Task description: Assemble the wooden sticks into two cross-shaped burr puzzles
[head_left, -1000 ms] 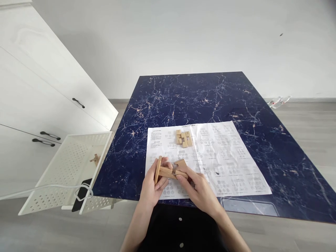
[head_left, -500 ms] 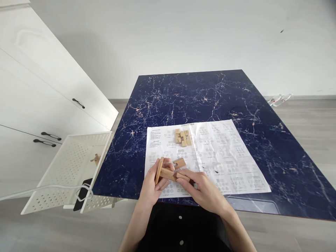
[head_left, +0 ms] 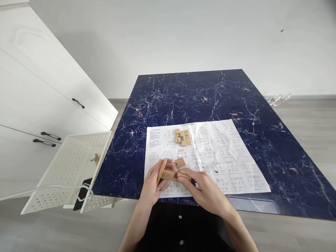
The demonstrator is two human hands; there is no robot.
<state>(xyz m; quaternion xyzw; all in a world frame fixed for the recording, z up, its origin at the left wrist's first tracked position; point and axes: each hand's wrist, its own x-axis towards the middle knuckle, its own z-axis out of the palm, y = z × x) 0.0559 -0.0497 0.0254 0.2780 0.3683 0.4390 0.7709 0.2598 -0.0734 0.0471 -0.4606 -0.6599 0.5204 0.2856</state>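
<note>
Both of my hands hold a small wooden puzzle assembly (head_left: pixel 170 170) over the near edge of a printed instruction sheet (head_left: pixel 223 154). My left hand (head_left: pixel 153 184) is closed around an upright wooden bar at the assembly's left end. My right hand (head_left: pixel 204 190) pinches the crosswise bars from the right. A notched block sticks out at the far side of the assembly. A group of several loose wooden pieces (head_left: pixel 182 137) lies farther back on the sheet, apart from both hands.
The sheet lies on a dark blue marbled table (head_left: pixel 199 98). A white perforated basket (head_left: pixel 65 168) stands left of the table, holding a wooden piece (head_left: pixel 95 159), a dark phone and a white cable. White cabinet doors (head_left: pixel 39 94) rise at the left.
The upright bar in my left hand has tilted slightly to the right. The view has shifted a little; both hands keep their hold on the assembly.
</note>
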